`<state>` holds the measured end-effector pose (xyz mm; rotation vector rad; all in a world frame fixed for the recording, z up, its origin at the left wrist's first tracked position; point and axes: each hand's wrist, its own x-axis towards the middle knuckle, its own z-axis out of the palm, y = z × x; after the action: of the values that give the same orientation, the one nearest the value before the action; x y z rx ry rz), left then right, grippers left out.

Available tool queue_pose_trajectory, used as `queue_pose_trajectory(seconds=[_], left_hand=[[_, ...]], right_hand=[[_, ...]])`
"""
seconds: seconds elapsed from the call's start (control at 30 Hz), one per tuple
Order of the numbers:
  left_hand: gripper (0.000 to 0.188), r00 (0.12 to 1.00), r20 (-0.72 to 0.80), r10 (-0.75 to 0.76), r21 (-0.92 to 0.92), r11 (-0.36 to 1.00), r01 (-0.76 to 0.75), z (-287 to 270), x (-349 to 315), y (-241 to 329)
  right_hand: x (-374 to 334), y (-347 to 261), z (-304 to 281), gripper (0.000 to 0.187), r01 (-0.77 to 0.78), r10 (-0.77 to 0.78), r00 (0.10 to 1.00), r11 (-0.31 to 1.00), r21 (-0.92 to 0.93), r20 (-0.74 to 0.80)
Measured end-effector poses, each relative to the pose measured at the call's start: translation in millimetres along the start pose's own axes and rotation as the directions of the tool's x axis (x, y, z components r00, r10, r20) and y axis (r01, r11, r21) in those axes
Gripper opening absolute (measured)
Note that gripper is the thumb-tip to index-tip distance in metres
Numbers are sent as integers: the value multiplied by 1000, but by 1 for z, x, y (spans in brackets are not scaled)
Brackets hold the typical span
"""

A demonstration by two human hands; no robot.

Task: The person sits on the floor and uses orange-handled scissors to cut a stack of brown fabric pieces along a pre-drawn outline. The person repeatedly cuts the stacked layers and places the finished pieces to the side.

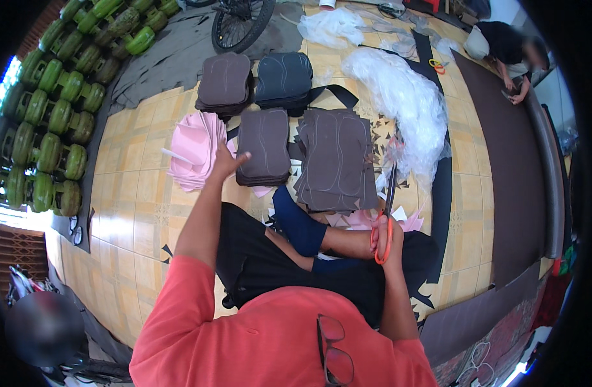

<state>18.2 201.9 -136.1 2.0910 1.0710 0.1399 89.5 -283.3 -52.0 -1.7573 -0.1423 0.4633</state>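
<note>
My left hand (226, 164) rests at the right edge of a fanned pile of pink sheets (196, 145), its thumb stretched out toward a stack of dark brown cut pieces (263, 145). My right hand (384, 240) is closed around the orange handles of large scissors (391, 193), whose blades point away from me. Left of the blades lies a bigger, uneven stack of brown pieces (336, 155) with pale curved outlines drawn on top. Farther off stand another brown stack (224, 80) and a black stack (281, 77).
Clear plastic wrapping (405, 103) lies beyond the scissors, with dark and pink scraps around. A long brown sheet roll (502, 148) stretches along the right, where another person (505, 48) crouches. Green gas cylinders (57, 97) are stacked at left. A bicycle wheel (241, 26) stands behind.
</note>
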Motion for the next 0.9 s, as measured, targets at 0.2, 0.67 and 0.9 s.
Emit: queue_pose_trajectory(seconds=[0.2,0.67,0.9], left_hand=[[117,997,-28,77,286,956,-66,52,-45,-2],[59,914,88,395,269,874,-404,127,-115,158],[38,880,23,474,102,875,-474,135,-103,174]], right_hand=[[-4,17,-9,42,-37,36,998,999,-32,-43],[-5,14,0,35,-28,28,1000,997,74,-7],[-6,19,-14,36,-64,72,996,991,118,-61]])
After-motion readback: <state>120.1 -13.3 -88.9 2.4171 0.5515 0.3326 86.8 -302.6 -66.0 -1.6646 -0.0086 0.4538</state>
